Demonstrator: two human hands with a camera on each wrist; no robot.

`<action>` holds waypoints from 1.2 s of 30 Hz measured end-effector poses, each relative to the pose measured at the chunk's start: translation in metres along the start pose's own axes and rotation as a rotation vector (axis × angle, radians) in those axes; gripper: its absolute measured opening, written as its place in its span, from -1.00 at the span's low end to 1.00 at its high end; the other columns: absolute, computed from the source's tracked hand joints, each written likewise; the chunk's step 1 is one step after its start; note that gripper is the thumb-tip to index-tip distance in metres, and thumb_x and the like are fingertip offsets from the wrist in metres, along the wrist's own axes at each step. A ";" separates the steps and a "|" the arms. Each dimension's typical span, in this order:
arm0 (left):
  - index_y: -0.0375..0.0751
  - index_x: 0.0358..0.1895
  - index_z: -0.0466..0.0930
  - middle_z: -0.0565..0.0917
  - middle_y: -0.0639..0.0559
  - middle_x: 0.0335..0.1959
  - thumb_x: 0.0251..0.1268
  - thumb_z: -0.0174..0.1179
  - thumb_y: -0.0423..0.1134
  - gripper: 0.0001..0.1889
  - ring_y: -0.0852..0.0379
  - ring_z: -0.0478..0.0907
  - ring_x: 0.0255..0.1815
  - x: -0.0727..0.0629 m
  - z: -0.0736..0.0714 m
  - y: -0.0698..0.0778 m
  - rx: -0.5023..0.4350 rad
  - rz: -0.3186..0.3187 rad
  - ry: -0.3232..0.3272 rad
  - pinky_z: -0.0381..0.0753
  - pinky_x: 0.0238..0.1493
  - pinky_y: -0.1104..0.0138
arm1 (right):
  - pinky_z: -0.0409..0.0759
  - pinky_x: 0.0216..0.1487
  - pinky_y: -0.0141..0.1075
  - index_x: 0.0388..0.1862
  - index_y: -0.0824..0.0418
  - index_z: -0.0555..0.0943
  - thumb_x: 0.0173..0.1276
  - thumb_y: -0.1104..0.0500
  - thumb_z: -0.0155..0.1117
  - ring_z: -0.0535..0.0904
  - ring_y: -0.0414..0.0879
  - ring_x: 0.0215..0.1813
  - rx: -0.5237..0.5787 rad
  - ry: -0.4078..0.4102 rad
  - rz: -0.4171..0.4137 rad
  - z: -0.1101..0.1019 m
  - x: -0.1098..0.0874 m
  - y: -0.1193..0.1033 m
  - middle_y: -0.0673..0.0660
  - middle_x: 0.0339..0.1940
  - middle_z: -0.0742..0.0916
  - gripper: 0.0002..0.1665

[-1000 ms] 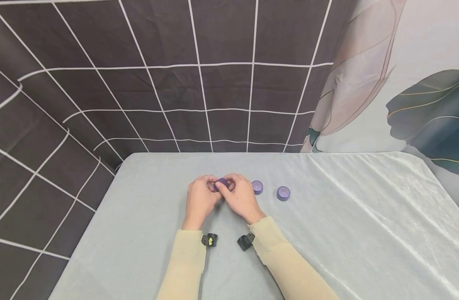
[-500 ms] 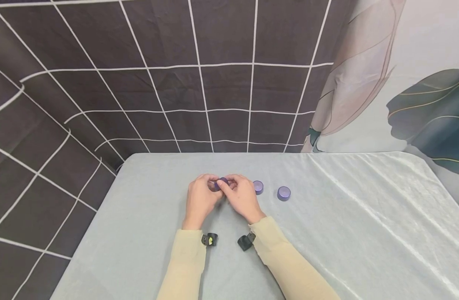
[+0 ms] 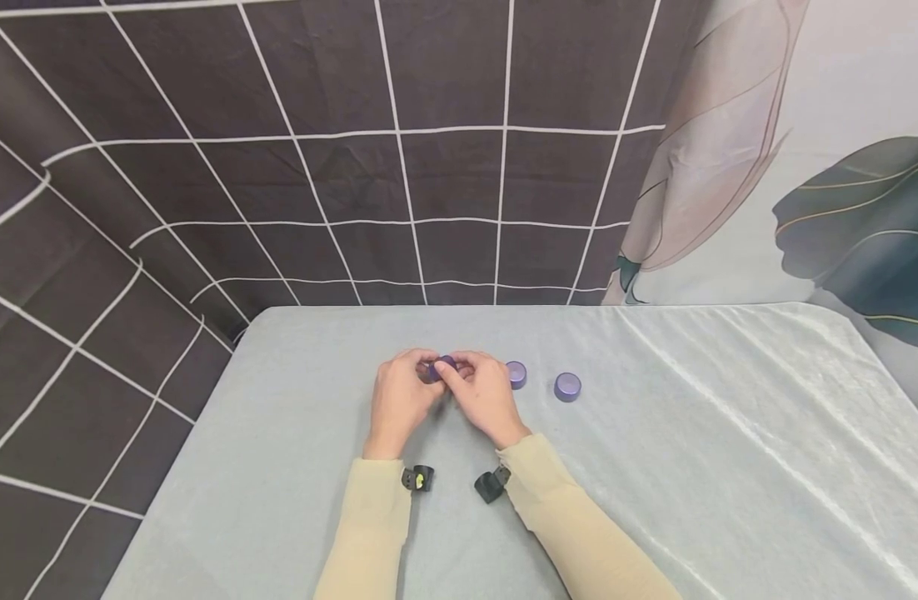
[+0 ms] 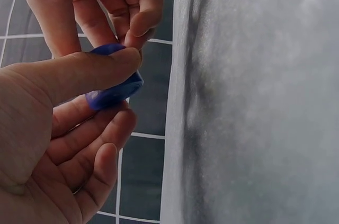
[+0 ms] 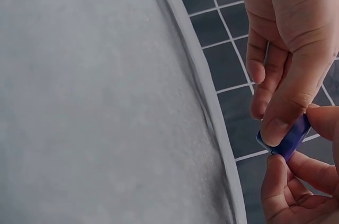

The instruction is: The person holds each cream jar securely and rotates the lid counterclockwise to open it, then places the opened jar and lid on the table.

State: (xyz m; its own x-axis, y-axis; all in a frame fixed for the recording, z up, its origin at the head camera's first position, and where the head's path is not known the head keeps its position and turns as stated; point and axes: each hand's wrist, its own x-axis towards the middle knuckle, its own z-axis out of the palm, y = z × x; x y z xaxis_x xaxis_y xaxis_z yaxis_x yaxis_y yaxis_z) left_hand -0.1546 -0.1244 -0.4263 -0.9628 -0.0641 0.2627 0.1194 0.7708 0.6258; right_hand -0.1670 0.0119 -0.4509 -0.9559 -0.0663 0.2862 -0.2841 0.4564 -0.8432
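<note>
1. Pale grey and velvety, the tabletop (image 3: 729,467) ran to a nearly straight far edge, its far corners rounded, with a dark gridded hanging (image 3: 459,175) behind.
2. Room to move lay widest from the loose discs to the right edge; a narrower stretch reached from the left hand (image 3: 401,398) to the slanting left edge, and a short strip to the far edge.
3. The held disc (image 4: 108,98) was over the tabletop, left of centre, nearer the far edge.
4. The left thumb and fingers pinched it closely, the others loosely bent; the right hand (image 3: 485,395) pinched it too, thumb across its face.
5. It looked short, round, smooth and tilted, purple from the head, bluer at the wrists.
6. The nearer purple disc (image 3: 516,375) sat just beside the right hand, the farther purple disc (image 3: 567,387) towards the right edge, both lying flat.
</note>
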 end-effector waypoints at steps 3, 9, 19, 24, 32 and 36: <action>-0.15 -0.15 0.78 0.78 0.02 -0.38 -0.05 0.54 -0.26 -0.69 0.08 0.71 -0.32 0.001 -0.001 -0.001 0.016 -0.005 -0.018 0.64 -0.18 0.16 | 0.63 -0.25 -0.24 -0.16 0.33 0.74 0.36 -0.01 0.34 0.66 -0.12 -0.35 -0.004 -0.007 -0.010 0.001 -0.001 0.000 0.12 -0.40 0.76 -0.61; -0.15 -0.18 0.80 0.78 0.07 -0.42 -0.04 0.53 -0.25 -0.72 0.13 0.70 -0.36 0.000 -0.003 -0.002 0.032 0.007 -0.040 0.64 -0.22 0.19 | 0.63 -0.23 -0.24 -0.13 0.36 0.73 0.38 0.00 0.33 0.66 -0.11 -0.33 -0.016 -0.015 -0.016 0.001 -0.003 0.000 0.15 -0.36 0.75 -0.60; -0.15 -0.16 0.81 0.80 0.04 -0.37 -0.05 0.52 -0.22 -0.70 0.09 0.72 -0.32 0.001 -0.006 -0.003 0.028 0.034 -0.040 0.65 -0.17 0.18 | 0.65 -0.19 -0.19 -0.08 0.39 0.71 0.42 -0.02 0.28 0.68 -0.07 -0.30 -0.039 -0.012 -0.050 0.001 -0.005 -0.001 0.18 -0.32 0.75 -0.54; -0.16 -0.16 0.81 0.80 0.04 -0.35 -0.07 0.52 -0.21 -0.69 0.08 0.72 -0.32 0.001 -0.006 -0.004 0.029 0.044 -0.036 0.64 -0.16 0.18 | 0.63 -0.18 -0.17 -0.08 0.39 0.71 0.42 -0.01 0.27 0.67 -0.06 -0.31 -0.050 -0.018 -0.062 0.001 -0.005 -0.001 0.16 -0.34 0.74 -0.55; -0.14 -0.18 0.82 0.80 0.05 -0.37 -0.08 0.52 -0.17 -0.69 0.10 0.71 -0.34 0.001 -0.005 -0.007 0.024 0.048 -0.036 0.63 -0.19 0.19 | 0.62 -0.19 -0.17 -0.07 0.40 0.71 0.43 0.01 0.28 0.65 -0.07 -0.33 -0.081 -0.028 -0.071 0.001 -0.005 -0.002 0.15 -0.36 0.72 -0.57; -0.14 -0.19 0.82 0.80 0.06 -0.37 -0.07 0.51 -0.17 -0.70 0.10 0.72 -0.33 0.000 -0.006 -0.008 0.011 0.055 -0.038 0.64 -0.20 0.19 | 0.61 -0.19 -0.18 -0.07 0.40 0.71 0.43 0.01 0.29 0.63 -0.08 -0.33 -0.096 -0.034 -0.078 0.000 -0.005 -0.003 0.14 -0.36 0.71 -0.57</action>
State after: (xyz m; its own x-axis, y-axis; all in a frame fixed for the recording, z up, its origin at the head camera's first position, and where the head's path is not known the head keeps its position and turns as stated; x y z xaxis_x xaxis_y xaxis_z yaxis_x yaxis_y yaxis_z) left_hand -0.1545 -0.1349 -0.4268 -0.9633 0.0020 0.2683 0.1696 0.7792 0.6034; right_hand -0.1614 0.0109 -0.4497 -0.9335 -0.1345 0.3325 -0.3512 0.5314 -0.7709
